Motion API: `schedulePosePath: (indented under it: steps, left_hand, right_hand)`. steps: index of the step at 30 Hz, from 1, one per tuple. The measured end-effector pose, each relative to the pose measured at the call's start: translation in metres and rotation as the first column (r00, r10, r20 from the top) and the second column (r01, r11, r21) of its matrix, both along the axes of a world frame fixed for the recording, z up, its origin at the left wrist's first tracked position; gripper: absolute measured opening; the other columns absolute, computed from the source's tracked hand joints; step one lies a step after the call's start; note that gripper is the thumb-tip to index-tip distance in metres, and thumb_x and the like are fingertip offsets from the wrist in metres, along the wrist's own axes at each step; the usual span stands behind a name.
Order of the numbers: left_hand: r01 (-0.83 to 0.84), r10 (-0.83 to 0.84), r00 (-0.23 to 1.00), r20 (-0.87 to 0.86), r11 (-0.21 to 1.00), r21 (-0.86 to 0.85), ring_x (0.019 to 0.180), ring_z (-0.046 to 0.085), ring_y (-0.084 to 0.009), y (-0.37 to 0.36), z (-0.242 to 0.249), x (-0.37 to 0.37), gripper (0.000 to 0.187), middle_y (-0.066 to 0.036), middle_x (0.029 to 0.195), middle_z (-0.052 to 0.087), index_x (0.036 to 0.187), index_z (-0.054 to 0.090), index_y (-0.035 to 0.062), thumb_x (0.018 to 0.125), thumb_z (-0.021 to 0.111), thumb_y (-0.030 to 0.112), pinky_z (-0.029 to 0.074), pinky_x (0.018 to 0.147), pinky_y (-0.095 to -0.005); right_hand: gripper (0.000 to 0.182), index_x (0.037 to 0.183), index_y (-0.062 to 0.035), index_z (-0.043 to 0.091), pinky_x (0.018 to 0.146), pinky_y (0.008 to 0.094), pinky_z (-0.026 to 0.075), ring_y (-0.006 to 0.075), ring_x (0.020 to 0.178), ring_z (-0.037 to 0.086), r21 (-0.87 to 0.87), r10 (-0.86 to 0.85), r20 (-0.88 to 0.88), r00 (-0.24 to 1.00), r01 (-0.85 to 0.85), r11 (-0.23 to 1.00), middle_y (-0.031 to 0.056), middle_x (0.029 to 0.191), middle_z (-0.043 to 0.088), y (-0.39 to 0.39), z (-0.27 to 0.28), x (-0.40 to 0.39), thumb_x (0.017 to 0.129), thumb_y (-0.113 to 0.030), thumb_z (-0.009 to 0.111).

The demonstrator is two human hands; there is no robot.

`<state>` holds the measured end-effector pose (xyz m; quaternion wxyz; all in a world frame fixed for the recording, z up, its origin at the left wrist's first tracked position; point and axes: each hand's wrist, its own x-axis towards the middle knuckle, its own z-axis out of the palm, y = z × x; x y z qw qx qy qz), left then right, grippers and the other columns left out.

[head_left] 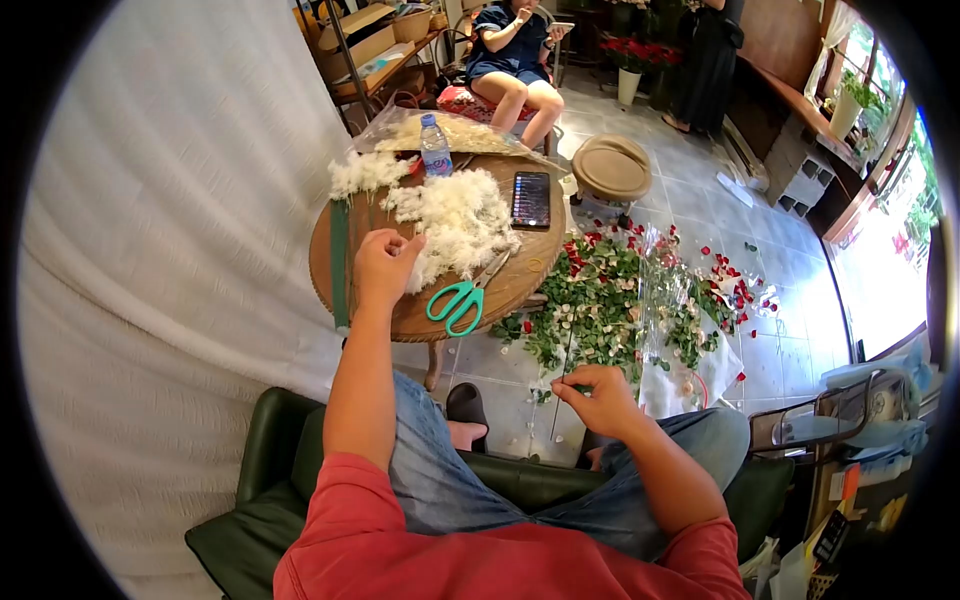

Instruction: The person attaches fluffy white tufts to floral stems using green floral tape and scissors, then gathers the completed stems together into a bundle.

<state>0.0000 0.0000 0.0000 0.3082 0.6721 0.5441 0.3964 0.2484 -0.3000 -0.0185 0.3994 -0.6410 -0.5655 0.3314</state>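
My left hand point(385, 262) reaches over the round wooden table point(420, 322), its fingers pinched on a tuft at the edge of a pile of white fluffy material point(458, 218). Teal-handled scissors point(456, 302) lie just to the right of that hand, near the table's front edge. My right hand point(600, 396) hovers over my knee, fingers closed on a small thin green piece point(581, 388). What that piece is cannot be made out.
On the table are a black phone point(531, 198), a water bottle point(435, 145), a green strip point(340, 262), a second white pile point(365, 172) and plastic wrap point(455, 130). Leaves and red petals point(610, 300) litter the floor beside a round stool point(612, 167). A seated person point(515, 60) is beyond.
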Motion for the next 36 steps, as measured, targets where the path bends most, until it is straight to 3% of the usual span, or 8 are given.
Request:
schedulePosePath:
  steps: [3, 5, 9, 13, 18, 23, 31, 36]
  left_hand:
    - [0.011, -0.013, 1.0, 0.013, 0.991, 0.135, 0.115, 0.055, -0.0298, 0.003, -0.008, 0.004, 0.025, -0.009, 0.122, 0.063, 0.083, 0.074, 0.0046, 0.082, 0.078, 0.029, 0.045, 0.095, -0.0398]
    - [0.044, 0.253, 0.938, -0.238, 0.592, 0.805, 0.087, 0.061, -0.0253, -0.004, -0.005, 0.007, 0.022, -0.01, 0.108, 0.065, 0.087, 0.074, 0.0031, 0.085, 0.076, 0.025, 0.049, 0.08, -0.039]
    - [0.081, 0.277, 0.936, -0.216, 0.428, 0.9, 0.065, 0.056, -0.0239, -0.048, 0.048, 0.018, 0.017, -0.009, 0.084, 0.063, 0.094, 0.074, 0.0029, 0.087, 0.074, 0.019, 0.049, 0.065, -0.0374]
    - [0.173, -0.072, 0.984, -0.162, 0.59, 0.789, 0.054, 0.052, -0.0199, -0.091, 0.055, 0.029, 0.015, -0.006, 0.062, 0.056, 0.102, 0.074, 0.0026, 0.088, 0.071, 0.006, 0.044, 0.052, -0.0317]
    - [0.405, -0.506, 0.808, 0.302, 0.849, 0.339, 0.08, 0.067, -0.0148, -0.122, 0.019, 0.056, 0.025, -0.013, 0.092, 0.07, 0.116, 0.067, -0.0048, 0.092, 0.067, 0.003, 0.054, 0.072, -0.0272]
    - [0.668, -0.265, 0.462, 0.847, 0.732, -0.135, 0.095, 0.07, -0.0252, -0.124, 0.005, 0.071, 0.03, -0.02, 0.105, 0.069, 0.121, 0.061, -0.0101, 0.096, 0.061, 0.005, 0.058, 0.087, -0.0359]
    - [0.548, -0.189, 0.599, 0.778, 0.805, -0.226, 0.092, 0.071, -0.0235, -0.117, -0.009, 0.08, 0.031, -0.022, 0.107, 0.069, 0.126, 0.057, -0.0091, 0.097, 0.056, 0.001, 0.062, 0.077, -0.0294]
    - [0.602, 0.041, 0.425, 0.904, 0.733, -0.316, 0.099, 0.069, -0.0254, -0.123, -0.007, 0.084, 0.02, -0.019, 0.108, 0.069, 0.118, 0.058, 0.0002, 0.098, 0.057, 0.004, 0.06, 0.086, -0.0359]
  right_hand:
    - [0.021, 0.094, -0.0009, 0.075, 0.071, 0.0346, 0.053, 0.0283, 0.077, 0.07, -0.019, -0.004, 0.048, 0.999, 0.005, 1.0, 0.0176, 0.086, 0.072, 0.0, -0.001, 0.005, 0.086, -0.021, 0.072]
    - [0.022, 0.091, 0.0026, 0.073, 0.066, 0.0345, 0.049, 0.0224, 0.07, 0.064, 0.022, -0.018, 0.015, 1.0, 0.017, 1.0, 0.0146, 0.078, 0.068, -0.001, -0.005, 0.006, 0.088, -0.019, 0.072]
    - [0.022, 0.092, -0.0009, 0.075, 0.07, 0.0352, 0.053, 0.0282, 0.074, 0.069, -0.02, -0.03, 0.045, 0.999, 0.031, 0.999, 0.0175, 0.084, 0.072, -0.001, -0.001, 0.007, 0.087, -0.022, 0.072]
    - [0.022, 0.092, -0.0017, 0.076, 0.067, 0.0348, 0.053, 0.0268, 0.069, 0.068, -0.02, -0.038, 0.002, 0.999, 0.038, 0.999, 0.0166, 0.08, 0.072, 0.002, -0.011, 0.011, 0.087, -0.023, 0.073]
    - [0.021, 0.091, -0.0025, 0.076, 0.065, 0.0344, 0.051, 0.0244, 0.068, 0.066, -0.051, -0.059, -0.008, 0.998, 0.059, 0.997, 0.014, 0.081, 0.072, 0.003, -0.013, 0.014, 0.086, -0.022, 0.073]
    - [0.021, 0.09, -0.0023, 0.075, 0.07, 0.0361, 0.052, 0.0264, 0.074, 0.068, -0.037, -0.022, -0.042, 0.999, 0.021, 0.999, 0.0139, 0.084, 0.073, 0.002, -0.027, 0.012, 0.086, -0.023, 0.072]
    - [0.022, 0.092, -0.0049, 0.077, 0.076, 0.0386, 0.054, 0.0326, 0.081, 0.069, -0.076, 0.042, 0.046, 0.998, -0.038, 0.996, 0.0149, 0.088, 0.073, 0.003, -0.036, 0.004, 0.086, -0.025, 0.07]
    - [0.024, 0.091, -0.0057, 0.077, 0.076, 0.0397, 0.054, 0.0331, 0.082, 0.069, -0.083, 0.057, 0.092, 0.994, -0.049, 0.995, 0.0147, 0.089, 0.073, 0.001, -0.04, 0.002, 0.087, -0.028, 0.07]
